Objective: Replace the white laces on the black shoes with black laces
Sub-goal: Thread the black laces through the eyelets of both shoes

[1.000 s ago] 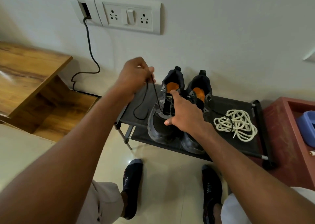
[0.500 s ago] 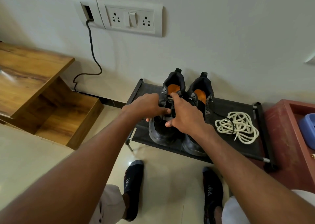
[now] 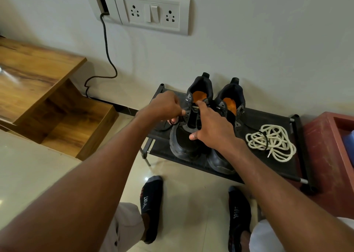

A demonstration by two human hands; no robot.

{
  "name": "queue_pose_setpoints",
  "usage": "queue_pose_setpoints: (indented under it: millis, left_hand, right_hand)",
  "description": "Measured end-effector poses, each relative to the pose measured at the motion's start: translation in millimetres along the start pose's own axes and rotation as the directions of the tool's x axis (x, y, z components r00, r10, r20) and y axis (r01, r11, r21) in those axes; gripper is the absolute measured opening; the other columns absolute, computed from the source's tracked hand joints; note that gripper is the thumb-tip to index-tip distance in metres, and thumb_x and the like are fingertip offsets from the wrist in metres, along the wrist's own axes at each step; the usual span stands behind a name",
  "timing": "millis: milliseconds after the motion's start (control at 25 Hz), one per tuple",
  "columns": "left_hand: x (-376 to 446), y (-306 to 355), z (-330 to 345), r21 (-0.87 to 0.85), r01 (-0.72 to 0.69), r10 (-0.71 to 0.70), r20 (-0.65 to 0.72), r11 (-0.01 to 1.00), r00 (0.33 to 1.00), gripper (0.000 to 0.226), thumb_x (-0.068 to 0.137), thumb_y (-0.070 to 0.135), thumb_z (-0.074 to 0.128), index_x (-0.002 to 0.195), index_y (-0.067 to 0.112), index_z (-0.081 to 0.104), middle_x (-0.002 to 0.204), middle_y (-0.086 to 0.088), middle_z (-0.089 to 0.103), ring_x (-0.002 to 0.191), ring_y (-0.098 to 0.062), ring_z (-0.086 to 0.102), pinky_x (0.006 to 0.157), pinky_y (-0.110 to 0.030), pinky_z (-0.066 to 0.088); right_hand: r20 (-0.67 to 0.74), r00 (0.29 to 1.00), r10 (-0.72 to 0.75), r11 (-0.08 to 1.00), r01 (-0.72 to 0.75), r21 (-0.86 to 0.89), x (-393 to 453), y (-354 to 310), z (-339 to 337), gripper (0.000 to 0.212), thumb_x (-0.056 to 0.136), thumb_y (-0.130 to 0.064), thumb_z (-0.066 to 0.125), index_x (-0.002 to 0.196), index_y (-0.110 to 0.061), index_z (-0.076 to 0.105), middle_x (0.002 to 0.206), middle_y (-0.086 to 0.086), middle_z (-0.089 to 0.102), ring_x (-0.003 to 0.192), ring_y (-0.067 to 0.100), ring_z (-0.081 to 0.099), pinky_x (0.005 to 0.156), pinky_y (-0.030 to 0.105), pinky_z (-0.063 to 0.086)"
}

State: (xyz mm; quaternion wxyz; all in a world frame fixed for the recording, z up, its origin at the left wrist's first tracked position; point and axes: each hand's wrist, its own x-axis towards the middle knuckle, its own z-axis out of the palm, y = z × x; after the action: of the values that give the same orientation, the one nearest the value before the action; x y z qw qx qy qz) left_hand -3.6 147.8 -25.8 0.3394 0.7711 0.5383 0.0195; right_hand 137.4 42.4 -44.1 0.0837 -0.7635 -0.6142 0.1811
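Note:
Two black shoes with orange insoles stand side by side on a low black rack [image 3: 264,121]. My left hand [image 3: 164,107] pinches a black lace [image 3: 164,125] at the left side of the left shoe [image 3: 183,144]. The lace loops down onto the rack beside the shoe. My right hand [image 3: 212,127] lies over the left shoe's tongue, its fingers at the upper eyelets. The right shoe [image 3: 232,100] stands partly behind my right wrist. A pile of white laces [image 3: 272,142] lies on the rack to the right, with a black lace strand across it.
A wooden stepped shelf [image 3: 38,90] stands at the left. A black cable [image 3: 107,52] hangs from the wall socket plate [image 3: 151,12] down to the floor. A red box [image 3: 333,156] stands right of the rack. My feet in dark socks [image 3: 151,203] rest on the tiled floor.
My left hand came down from above the shoe, where it held the black lace pulled up, to the left shoe's eyelets. My right hand stayed on the tongue.

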Motion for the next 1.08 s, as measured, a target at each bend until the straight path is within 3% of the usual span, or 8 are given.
queue_pose_setpoints:
  millis: [200,320,480,600,720,840,960,1080]
  left_hand:
    - [-9,0,-9,0.220,0.010,-0.056,0.201,0.976,0.978,0.021,0.097,0.029,0.066,0.087,0.010,0.070,0.073,-0.004,0.075,0.065,-0.016,0.070,0.063,-0.031,0.051]
    - [-15,7,-16,0.256,0.011,-0.059,0.179,0.967,0.982,0.019,0.090,0.028,0.070,0.082,0.011,0.070,0.079,-0.006,0.074,0.073,-0.019,0.069,0.071,-0.035,0.054]
    - [-32,34,-35,-0.023,0.052,-0.045,0.247,0.998,0.968,0.017,0.093,0.018,0.063,0.081,0.010,0.070,0.079,-0.006,0.073,0.068,-0.014,0.064,0.065,-0.027,0.051]
    - [-42,40,-53,-0.305,0.108,-0.028,0.256,0.946,0.966,0.019,0.091,0.025,0.065,0.097,0.011,0.076,0.096,-0.004,0.080,0.090,-0.016,0.072,0.098,-0.044,0.044]
    - [-47,37,-65,-0.581,0.097,0.077,0.267,0.808,0.961,0.024,0.096,0.017,0.057,0.112,0.014,0.075,0.102,-0.004,0.077,0.107,-0.023,0.074,0.105,-0.049,0.043]
    - [-50,35,-73,-0.707,0.066,0.155,0.244,0.705,0.957,0.020,0.100,0.017,0.055,0.110,0.017,0.073,0.089,-0.001,0.072,0.094,-0.022,0.074,0.100,-0.044,0.048]
    - [-46,26,-70,-0.537,0.052,0.075,0.212,0.842,0.974,0.035,0.103,0.043,0.059,0.106,0.011,0.074,0.073,0.000,0.066,0.072,-0.017,0.068,0.088,-0.039,0.053]
    - [-36,7,-54,0.005,0.036,-0.037,0.040,0.999,0.999,0.045,0.101,0.050,0.061,0.089,0.007,0.071,0.068,-0.002,0.071,0.062,-0.015,0.070,0.075,-0.031,0.057]
  right_hand:
    - [-0.052,0.998,0.027,0.998,-0.023,0.058,0,-2,-8,0.092,0.084,-0.029,0.086,0.151,-0.024,0.023,0.110,0.009,0.068,0.099,0.036,0.070,0.080,0.050,0.058]
    - [-0.059,0.988,0.143,0.990,-0.142,0.025,-1,-1,-18,0.064,0.091,-0.027,0.077,0.140,-0.014,0.039,0.110,0.009,0.064,0.097,0.035,0.066,0.073,0.043,0.052]
    - [0.207,0.959,0.192,0.950,-0.235,0.204,1,1,-27,0.023,0.091,-0.027,0.077,0.098,-0.006,0.070,0.076,0.005,0.072,0.067,0.023,0.069,0.067,0.038,0.061]
    - [0.383,0.890,0.248,0.823,-0.402,0.402,-4,-8,-45,0.016,0.098,-0.019,0.073,0.094,-0.004,0.070,0.063,0.005,0.062,0.050,0.015,0.054,0.042,0.020,0.043]
    - [0.481,0.837,0.261,0.835,-0.446,0.322,-9,-4,-65,0.011,0.099,-0.017,0.071,0.099,-0.006,0.073,0.062,0.003,0.064,0.051,0.014,0.057,0.043,0.020,0.040]
    - [0.583,0.784,0.211,0.922,-0.358,0.147,-14,6,-78,0.011,0.098,-0.015,0.071,0.103,-0.006,0.075,0.065,0.002,0.070,0.054,0.012,0.063,0.047,0.022,0.043]
    - [0.534,0.821,0.200,0.930,-0.331,0.159,-11,14,-82,0.021,0.097,-0.030,0.074,0.090,-0.010,0.075,0.057,-0.001,0.063,0.053,0.013,0.061,0.055,0.025,0.044]
    - [0.375,0.897,0.234,0.893,-0.350,0.281,-5,17,-88,0.041,0.095,-0.047,0.073,0.072,-0.013,0.068,0.052,-0.001,0.057,0.052,0.016,0.060,0.061,0.029,0.049]
